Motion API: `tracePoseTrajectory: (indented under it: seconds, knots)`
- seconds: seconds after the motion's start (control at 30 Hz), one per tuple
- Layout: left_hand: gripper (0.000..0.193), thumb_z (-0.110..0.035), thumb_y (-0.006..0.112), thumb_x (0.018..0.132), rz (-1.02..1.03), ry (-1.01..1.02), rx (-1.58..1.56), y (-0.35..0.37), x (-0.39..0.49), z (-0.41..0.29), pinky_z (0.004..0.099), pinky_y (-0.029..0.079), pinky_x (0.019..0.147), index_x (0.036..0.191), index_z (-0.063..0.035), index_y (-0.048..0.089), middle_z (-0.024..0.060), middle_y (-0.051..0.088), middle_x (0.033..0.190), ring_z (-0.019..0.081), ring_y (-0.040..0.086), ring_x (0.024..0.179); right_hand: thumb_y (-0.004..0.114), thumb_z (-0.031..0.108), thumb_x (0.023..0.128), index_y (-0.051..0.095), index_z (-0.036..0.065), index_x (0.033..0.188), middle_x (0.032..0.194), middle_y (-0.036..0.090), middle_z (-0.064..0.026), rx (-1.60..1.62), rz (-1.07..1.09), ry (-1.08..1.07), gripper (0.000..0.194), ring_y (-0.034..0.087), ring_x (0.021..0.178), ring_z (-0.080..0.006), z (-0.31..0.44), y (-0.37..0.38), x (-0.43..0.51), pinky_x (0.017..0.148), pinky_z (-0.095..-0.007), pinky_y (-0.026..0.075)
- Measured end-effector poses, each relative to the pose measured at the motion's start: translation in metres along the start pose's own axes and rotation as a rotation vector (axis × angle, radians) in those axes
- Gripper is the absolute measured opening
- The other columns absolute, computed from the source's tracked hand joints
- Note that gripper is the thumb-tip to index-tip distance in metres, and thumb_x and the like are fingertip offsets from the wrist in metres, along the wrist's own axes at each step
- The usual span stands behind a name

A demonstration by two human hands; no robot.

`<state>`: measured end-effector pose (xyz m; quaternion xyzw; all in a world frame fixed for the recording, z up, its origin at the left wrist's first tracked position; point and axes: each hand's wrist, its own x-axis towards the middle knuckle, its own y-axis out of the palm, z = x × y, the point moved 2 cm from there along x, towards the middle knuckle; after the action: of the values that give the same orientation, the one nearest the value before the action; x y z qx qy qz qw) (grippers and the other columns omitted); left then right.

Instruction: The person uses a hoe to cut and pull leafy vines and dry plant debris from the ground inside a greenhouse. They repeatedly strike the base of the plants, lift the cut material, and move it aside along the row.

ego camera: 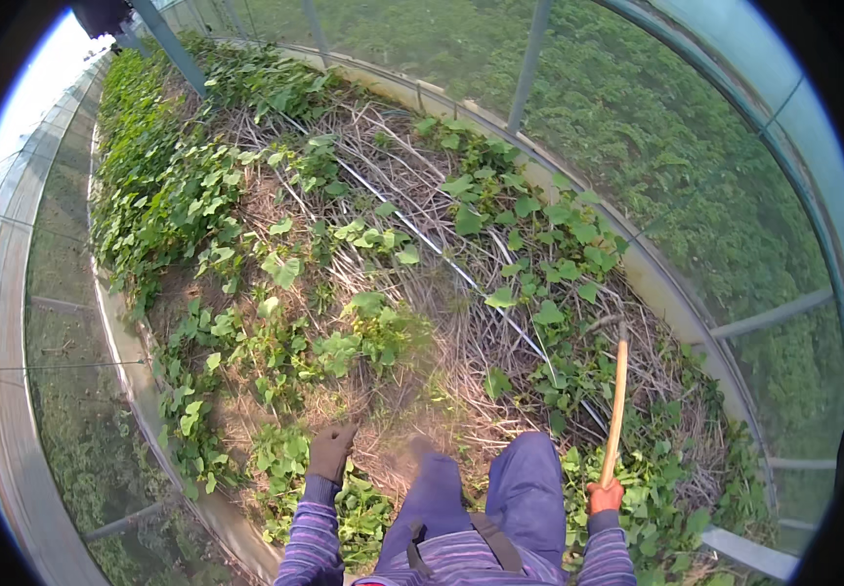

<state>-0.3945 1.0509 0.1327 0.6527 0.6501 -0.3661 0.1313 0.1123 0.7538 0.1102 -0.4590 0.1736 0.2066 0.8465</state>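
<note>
My right hand (604,496), in a reddish-orange work glove, grips the lower end of a curved wooden handle. This hand tool (617,403) points away from me, and its dark metal head lies against the vines at the right. My left hand (332,453), in a dark brown glove, is over the ground left of my knees, its fingers curled; whether it holds anything is unclear. Green leafy vines (371,329) and dry stalks (422,161) cover the ground before me.
A long pale pipe or strip (437,249) runs diagonally through the stalks. Low concrete edging (656,300) and mesh walls on metal posts (530,66) curve along the right. Another concrete edge (125,351) bounds the left, with a slanting post (169,47) at the upper left.
</note>
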Motion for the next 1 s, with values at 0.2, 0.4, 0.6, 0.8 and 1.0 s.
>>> tracePoseTrajectory:
  seconds: [0.2, 0.4, 0.6, 0.8, 1.0]
  knots:
    - [0.028, -0.025, 0.072, 0.087, 0.028, -0.142, 0.091, 0.039, -0.003, 0.019, 0.0239, 0.044, 0.053, 0.083, 0.0015, 0.065, 0.0034, 0.061, 0.070, 0.0098, 0.055, 0.059, 0.070, 0.009, 0.074, 0.054, -0.002, 0.090, 0.069, 0.056, -0.0125, 0.045, 0.125, 0.071, 0.026, 0.058, 0.056, -0.0249, 0.031, 0.023, 0.021, 0.051, -0.0394, 0.049]
    - [0.029, -0.025, 0.073, 0.087, 0.081, -0.254, 0.187, 0.067, -0.007, 0.043, 0.0260, 0.048, 0.054, 0.084, 0.0025, 0.065, 0.0047, 0.062, 0.070, 0.0118, 0.057, 0.059, 0.066, 0.006, 0.079, 0.053, 0.001, 0.093, 0.060, 0.050, -0.0058, 0.250, 0.341, 0.412, 0.020, 0.050, 0.044, -0.0171, 0.085, 0.060, 0.054, 0.035, -0.0329, 0.042]
    - [0.029, -0.025, 0.073, 0.087, -0.006, -0.303, 0.163, 0.087, -0.017, 0.013, 0.0264, 0.048, 0.056, 0.084, 0.0026, 0.065, 0.0046, 0.062, 0.071, 0.0115, 0.057, 0.062, 0.066, 0.009, 0.081, 0.054, 0.003, 0.090, 0.060, 0.051, -0.0056, 0.470, 0.457, 0.421, 0.016, 0.049, 0.042, -0.0169, 0.127, 0.124, 0.077, 0.037, -0.0340, 0.042]
    - [0.030, -0.025, 0.073, 0.087, 0.087, -0.303, 0.369, 0.112, 0.025, -0.002, 0.0253, 0.045, 0.057, 0.083, 0.0040, 0.065, 0.0049, 0.063, 0.071, 0.0108, 0.056, 0.062, 0.068, 0.011, 0.079, 0.053, 0.003, 0.089, 0.063, 0.053, -0.0068, 0.618, 0.429, 0.333, 0.020, 0.052, 0.044, -0.0187, 0.114, 0.233, 0.139, 0.038, -0.0370, 0.044]
    - [0.030, -0.024, 0.074, 0.087, 0.149, -0.366, 0.381, 0.084, 0.073, 0.011, 0.0259, 0.049, 0.058, 0.086, 0.0051, 0.066, 0.0049, 0.064, 0.074, 0.0121, 0.059, 0.064, 0.072, 0.008, 0.072, 0.055, 0.001, 0.090, 0.065, 0.059, -0.0112, 0.068, 0.316, 0.242, 0.026, 0.056, 0.044, -0.0228, -0.009, 0.230, 0.083, 0.040, -0.0374, 0.046]
